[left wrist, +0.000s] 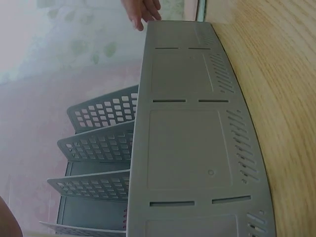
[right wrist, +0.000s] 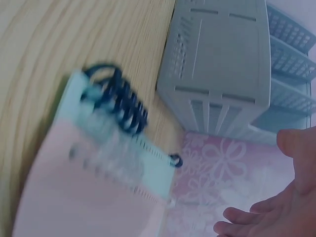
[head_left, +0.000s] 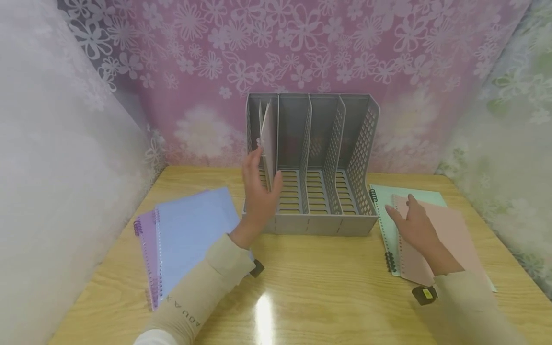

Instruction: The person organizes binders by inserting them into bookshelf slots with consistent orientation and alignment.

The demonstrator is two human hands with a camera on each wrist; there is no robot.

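A pale, thin-edged notebook (head_left: 270,139) is standing in the leftmost slot, just left of the frame's centre, leaning slightly, and the person's left hand (head_left: 259,199) is framing its front edge, thumb to one side, fingers to the other, spread rather than clenching; whether skin is touching cover, I cannot tell. This is looking like the settling of one notebook in its slot, and the next move is probably calling for a clean release, then a reach for another. Around it a grey, plastic-looking four-slot organizer (head_left: 325,225) is showing off latticed dividers, a slotted floor and a smooth front lip, its other three slots standing bare. Over at the lower right, the right hand (head_left: 419,230) is hovering open, gripping nothing, above a matte pink spiral notebook (head_left: 448,235) that is overlapping a mint-green one with dark, chunky coils (head_left: 424,194). On the lower left, a smooth blue spiral notebook (head_left: 196,230) is covering most of a purple one (head_left: 148,239). Underneath, a yellowish wood-grain table (head_left: 302,268) is catching a bright glare at bottom centre, while a pink backdrop with white flowers (head_left: 258,57) is filling the top.
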